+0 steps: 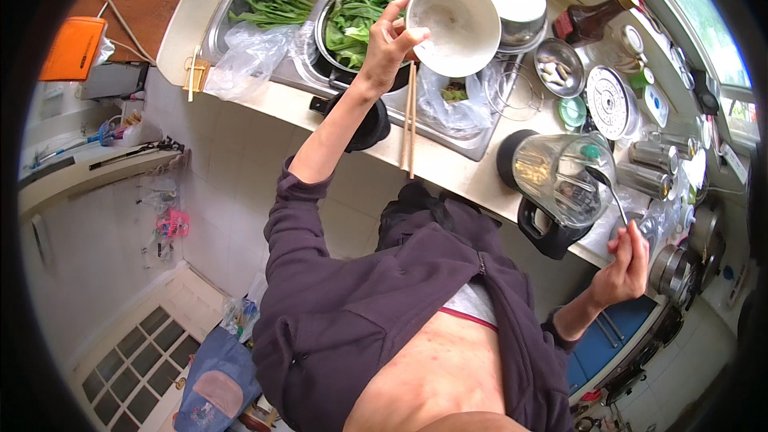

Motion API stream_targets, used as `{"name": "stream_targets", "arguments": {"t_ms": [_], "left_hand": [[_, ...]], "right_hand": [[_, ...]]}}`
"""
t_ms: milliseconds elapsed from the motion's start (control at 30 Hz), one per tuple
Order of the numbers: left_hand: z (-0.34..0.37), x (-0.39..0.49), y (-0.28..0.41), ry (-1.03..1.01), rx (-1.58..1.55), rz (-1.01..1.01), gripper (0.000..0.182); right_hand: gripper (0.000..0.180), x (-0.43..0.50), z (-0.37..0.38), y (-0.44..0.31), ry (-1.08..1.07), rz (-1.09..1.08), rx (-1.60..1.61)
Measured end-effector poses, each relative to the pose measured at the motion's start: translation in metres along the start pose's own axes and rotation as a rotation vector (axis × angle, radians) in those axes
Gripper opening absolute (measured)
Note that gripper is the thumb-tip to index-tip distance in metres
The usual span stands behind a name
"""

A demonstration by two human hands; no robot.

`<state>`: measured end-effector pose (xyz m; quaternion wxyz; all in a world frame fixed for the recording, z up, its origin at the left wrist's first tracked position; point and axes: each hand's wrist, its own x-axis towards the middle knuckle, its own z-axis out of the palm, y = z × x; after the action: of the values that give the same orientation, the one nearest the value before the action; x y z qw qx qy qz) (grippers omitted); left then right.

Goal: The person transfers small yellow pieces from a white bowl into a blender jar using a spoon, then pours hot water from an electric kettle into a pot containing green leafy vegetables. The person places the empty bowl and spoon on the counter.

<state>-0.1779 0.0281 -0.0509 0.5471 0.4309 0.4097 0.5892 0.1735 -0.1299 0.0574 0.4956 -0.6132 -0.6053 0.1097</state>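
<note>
My left hand [390,42] grips a white bowl [453,27] by its rim, thumb inside. The bowl is tilted so that its inside faces me, and I see pale residue in it but no food. In my right hand [624,267] is the handle of a metal spoon [618,201]. Its head is at the mouth of a clear blender jar [564,174], partly hard to make out through the plastic. Yellowish pieces [531,159] show at the jar's dark-based end. The jar has a black handle [540,234] and is near the counter's front edge.
Leafy greens fill a pot [324,42] in the sink, with more greens [273,6] to the left. Wooden chopsticks [410,126] jut over the counter edge. A plastic bag [456,102], a metal bowl of pale pieces [558,69], a sauce bottle [591,18] and metal cups [654,156] crowd the counter.
</note>
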Motion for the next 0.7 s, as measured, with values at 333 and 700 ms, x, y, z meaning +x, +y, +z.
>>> {"name": "stream_targets", "arguments": {"t_ms": [333, 700], "left_hand": [[-0.087, 0.012, -0.019, 0.163, 0.148, 0.11, 0.062], [-0.136, 0.018, -0.035, 0.253, 0.079, 0.183, 0.062]], "right_hand": [[0.021, -0.018, 0.136, -0.037, -0.105, 0.027, 0.166], [0.018, -0.002, 0.232, -0.028, -0.261, 0.034, 0.276]]}}
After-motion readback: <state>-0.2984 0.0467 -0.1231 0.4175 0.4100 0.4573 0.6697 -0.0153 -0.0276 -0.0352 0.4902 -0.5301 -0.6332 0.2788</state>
